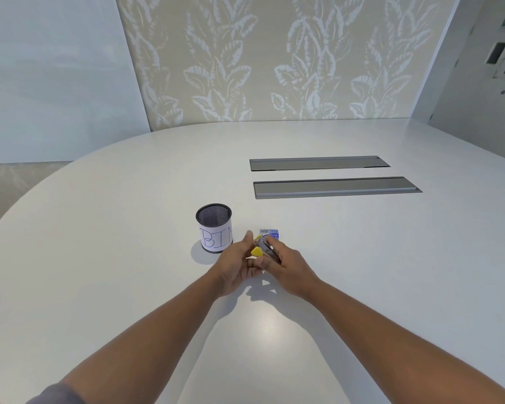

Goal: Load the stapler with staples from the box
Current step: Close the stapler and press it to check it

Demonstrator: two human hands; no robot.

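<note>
A small yellow and clear stapler (261,248) is held above the white table (362,258), between both hands, with its metal magazine showing. My left hand (239,268) cups it from the left, thumb raised. My right hand (289,266) grips its right side with the fingers curled around it. Just behind the hands a small blue staple box (270,234) lies on the table, partly hidden by the stapler. Whether any staples are in the hands is too small to tell.
A black mesh cup (214,227) with a paper label reading "BIN" stands left of the hands. Two long grey cable hatches (318,163) (336,187) lie flush in the table farther back. A patterned wall runs behind the table's far edge.
</note>
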